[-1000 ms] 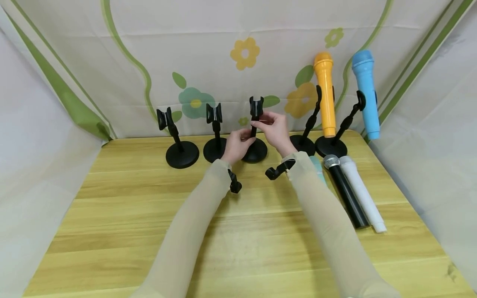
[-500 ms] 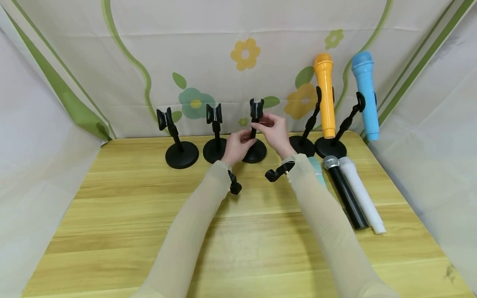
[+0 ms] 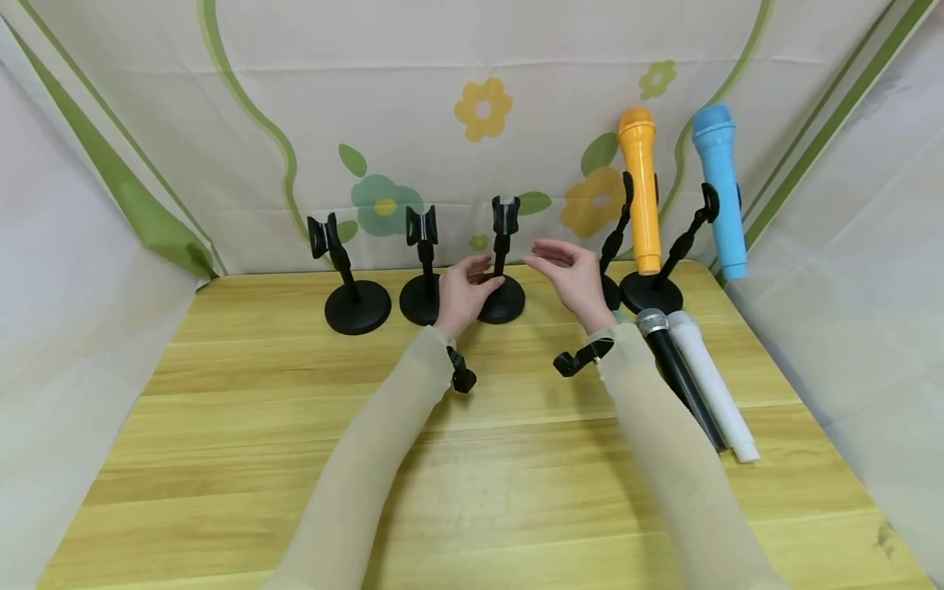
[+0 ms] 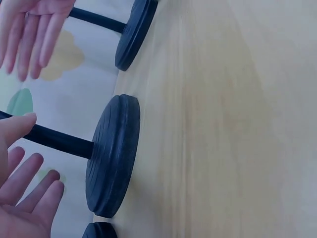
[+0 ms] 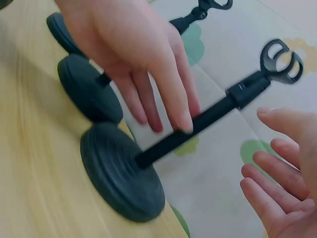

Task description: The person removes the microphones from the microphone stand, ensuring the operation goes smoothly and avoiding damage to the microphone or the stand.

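A black desktop microphone stand (image 3: 503, 303) with an unfilled clip on top stands upright at the back of the table. My left hand (image 3: 463, 297) is at the left of its pole, just above the round base. In the left wrist view the left thumb (image 4: 19, 128) overlaps the pole (image 4: 62, 141) while the other fingers are spread loosely behind it. My right hand (image 3: 577, 283) is apart from the stand on its right side, fingers relaxed and holding nothing. The right wrist view shows the clip (image 5: 281, 62) between and above both hands.
Two more unfilled stands, one nearer (image 3: 422, 299) and one farther left (image 3: 357, 307), share the row. At right, stands hold an orange microphone (image 3: 640, 197) and a blue microphone (image 3: 721, 192). A black microphone (image 3: 680, 365) and white microphone (image 3: 711, 385) lie before them; my right arm mostly hides a teal one.
My right hand has let go of the stand's pole and moved right, its fingers loosening. The left hand has loosened slightly at the lower pole. The stand remains in place.
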The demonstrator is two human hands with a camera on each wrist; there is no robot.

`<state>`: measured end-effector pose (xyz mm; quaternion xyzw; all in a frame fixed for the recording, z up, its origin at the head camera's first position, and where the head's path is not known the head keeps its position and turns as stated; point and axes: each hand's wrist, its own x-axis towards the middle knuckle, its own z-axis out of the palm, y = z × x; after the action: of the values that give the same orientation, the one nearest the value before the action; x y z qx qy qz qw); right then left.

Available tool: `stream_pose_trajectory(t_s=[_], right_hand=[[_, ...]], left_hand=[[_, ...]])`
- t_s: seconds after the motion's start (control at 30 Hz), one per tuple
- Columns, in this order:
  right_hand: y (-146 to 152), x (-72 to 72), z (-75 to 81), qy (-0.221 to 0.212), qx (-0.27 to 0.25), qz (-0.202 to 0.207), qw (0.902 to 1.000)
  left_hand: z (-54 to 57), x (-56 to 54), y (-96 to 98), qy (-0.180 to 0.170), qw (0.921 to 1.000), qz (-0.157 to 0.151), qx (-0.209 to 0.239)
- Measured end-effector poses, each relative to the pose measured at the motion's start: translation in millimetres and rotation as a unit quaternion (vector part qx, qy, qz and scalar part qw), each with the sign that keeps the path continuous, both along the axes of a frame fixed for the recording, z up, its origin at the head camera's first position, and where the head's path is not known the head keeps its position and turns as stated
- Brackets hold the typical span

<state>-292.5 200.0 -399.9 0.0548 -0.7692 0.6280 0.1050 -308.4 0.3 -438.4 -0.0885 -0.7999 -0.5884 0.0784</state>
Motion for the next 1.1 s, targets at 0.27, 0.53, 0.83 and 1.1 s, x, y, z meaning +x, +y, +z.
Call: stream_pose_trajectory(t_s=[0.27,0.53,0.83,1.1], right_hand=[[29,16.2,-3.0,-0.033,0.02,-0.022,0.999],[59,30.4,-1.9,-0.059,0.009,-0.033,0.9977],[86,47.0,1.1,-0.045,0.015,-0.083,0.9954],[107,46.3,2.5,-0.025,0.042,-0.112,0.9925]], left_hand=[[-3.1,12.4,-2.4,0.005,1.0,-0.003,-0.003],[-3.8,29.3,-7.0,-0.01,0.9998,-0.018,-0.003],[-2.2,51.0,-22.0,-0.002,0.998,-0.064,-0.003],[-1.3,73.8,-42.2,0.003,0.9959,-0.089,-0.014]])
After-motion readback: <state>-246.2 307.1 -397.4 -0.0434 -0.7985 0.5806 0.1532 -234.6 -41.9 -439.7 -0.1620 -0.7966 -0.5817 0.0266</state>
